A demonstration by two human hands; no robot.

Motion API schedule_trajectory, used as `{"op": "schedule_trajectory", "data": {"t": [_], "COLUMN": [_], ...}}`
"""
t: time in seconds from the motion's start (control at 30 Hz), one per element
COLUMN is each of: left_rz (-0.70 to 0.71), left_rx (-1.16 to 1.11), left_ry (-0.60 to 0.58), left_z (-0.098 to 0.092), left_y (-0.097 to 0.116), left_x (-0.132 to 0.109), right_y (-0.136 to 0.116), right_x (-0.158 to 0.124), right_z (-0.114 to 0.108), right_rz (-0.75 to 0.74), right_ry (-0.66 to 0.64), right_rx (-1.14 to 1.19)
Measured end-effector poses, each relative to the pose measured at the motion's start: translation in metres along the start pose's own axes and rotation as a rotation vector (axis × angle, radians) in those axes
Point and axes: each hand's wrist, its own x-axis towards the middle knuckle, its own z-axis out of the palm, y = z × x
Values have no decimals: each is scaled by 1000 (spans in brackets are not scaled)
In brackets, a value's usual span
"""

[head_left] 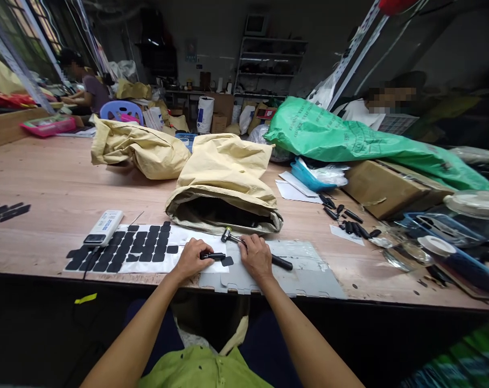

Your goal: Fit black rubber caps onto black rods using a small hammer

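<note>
Hammer (282, 262), in the head view, is clamped in the grip of the right hand (256, 257); the left hand's grip (193, 257) closes on a black piece (215, 256) over the worktop (54, 188). Good handling probably means steadying that piece, left fingers clear of the hammer's head. Writing on the green bag (349, 137) and white device (105, 227) is illegible.

Around the open cream sack (228, 164), the tabletop (46, 167) is fairly bright with soft shadows; the sack's mouth and the room behind it fall dark. Daylight perhaps enters by the window (21, 15), far behind-left of it. Pale glare lies on the grey board (305, 261) before it; far to its front right, striped green cloth (466, 361) stretches and blurs.
</note>
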Motion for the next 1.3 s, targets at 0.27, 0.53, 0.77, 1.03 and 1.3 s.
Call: {"op": "schedule_trajectory", "data": {"t": [0.27,0.53,0.77,1.03,1.3], "left_rz": [-34,-129,-106,-130,-103], "left_rx": [102,78,63,27,46], "left_ry": [22,20,38,52,50], "left_z": [7,6,8,6,7], "left_y": [-1,6,1,5,1], "left_x": [5,7,7,6,6], "right_y": [1,1,-9,-37,-36], "right_x": [-1,-1,-3,-25,-40], "right_z": [1,2,-15,-45,-44], "right_rz": [-13,-16,57,-62,-111], "right_ry": [10,-13,14,-9,-73], "right_rx": [-18,-66,133,259,196]}}
